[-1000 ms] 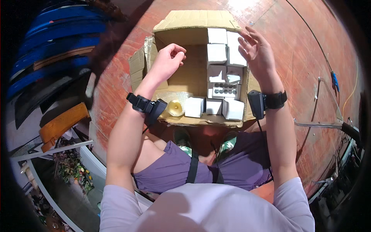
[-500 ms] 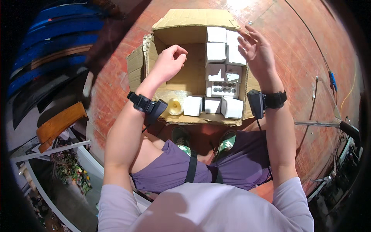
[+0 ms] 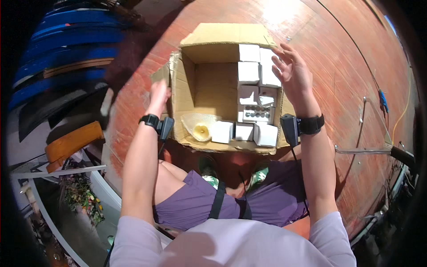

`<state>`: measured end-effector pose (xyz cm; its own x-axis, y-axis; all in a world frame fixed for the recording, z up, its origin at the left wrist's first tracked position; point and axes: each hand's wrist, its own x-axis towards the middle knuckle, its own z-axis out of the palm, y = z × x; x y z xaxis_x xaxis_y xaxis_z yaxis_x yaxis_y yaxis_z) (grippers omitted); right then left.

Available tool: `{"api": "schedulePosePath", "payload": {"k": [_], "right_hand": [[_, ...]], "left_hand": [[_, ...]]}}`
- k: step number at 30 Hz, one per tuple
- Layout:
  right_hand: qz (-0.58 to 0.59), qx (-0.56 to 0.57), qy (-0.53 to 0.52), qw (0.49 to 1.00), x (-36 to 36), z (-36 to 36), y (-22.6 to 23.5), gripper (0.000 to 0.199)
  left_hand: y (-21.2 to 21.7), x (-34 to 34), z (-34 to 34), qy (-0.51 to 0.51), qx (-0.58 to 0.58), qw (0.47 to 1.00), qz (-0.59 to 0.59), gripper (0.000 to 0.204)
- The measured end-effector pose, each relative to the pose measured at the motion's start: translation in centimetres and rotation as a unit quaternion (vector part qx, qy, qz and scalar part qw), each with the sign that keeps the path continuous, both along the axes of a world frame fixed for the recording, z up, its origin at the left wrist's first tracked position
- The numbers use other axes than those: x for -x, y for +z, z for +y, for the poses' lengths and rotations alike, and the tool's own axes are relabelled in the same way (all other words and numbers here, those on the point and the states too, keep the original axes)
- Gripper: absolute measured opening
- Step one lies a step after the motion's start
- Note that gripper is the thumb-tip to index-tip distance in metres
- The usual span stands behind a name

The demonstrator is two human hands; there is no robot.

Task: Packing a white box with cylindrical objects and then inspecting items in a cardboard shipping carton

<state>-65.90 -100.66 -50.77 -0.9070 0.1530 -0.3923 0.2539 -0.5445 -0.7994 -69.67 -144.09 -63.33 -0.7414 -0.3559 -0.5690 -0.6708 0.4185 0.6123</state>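
Observation:
A brown cardboard box (image 3: 215, 93) stands open on the floor before me. My left hand (image 3: 159, 95) is outside its left wall, over the left flap (image 3: 161, 73). Its fingers are curled, and I cannot see whether they grip the flap. At the far right corner, my right hand (image 3: 294, 73) is raised with fingers apart and nothing in it. White cartons (image 3: 248, 72) fill the box's right side, and several more line its near edge. A white tray (image 3: 257, 113) with dark round spots lies among them. Near the front left corner is a yellowish roll (image 3: 201, 131) with clear wrap (image 3: 190, 122).
Reddish floor (image 3: 338, 89) surrounds the box. Blue slats (image 3: 80, 40) and a curved wooden piece (image 3: 73, 144) are at the left. A metal rod (image 3: 362, 151) with a dark grip lies at the right, near a thin cable (image 3: 351, 42). My legs and shoes are close to the box's near side.
My left hand has moved left, from above the box's inside to outside its left wall. My right hand stays open near the right edge. The whole view has shifted slightly.

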Motion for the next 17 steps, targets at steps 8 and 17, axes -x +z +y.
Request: {"api": "schedulePosePath", "payload": {"k": [8,17], "right_hand": [[0.002,0.032,-0.009,0.999,0.8,-0.3,0.7,0.039],[0.005,0.088,0.0,0.996,1.7,-0.8,0.7,0.041]], "left_hand": [[-12.6,-17.2,-12.6,0.316,-0.163,0.922,-0.155,0.08],[-13.3,-20.3,-7.2,0.399,-0.375,0.826,0.133,0.079]]}}
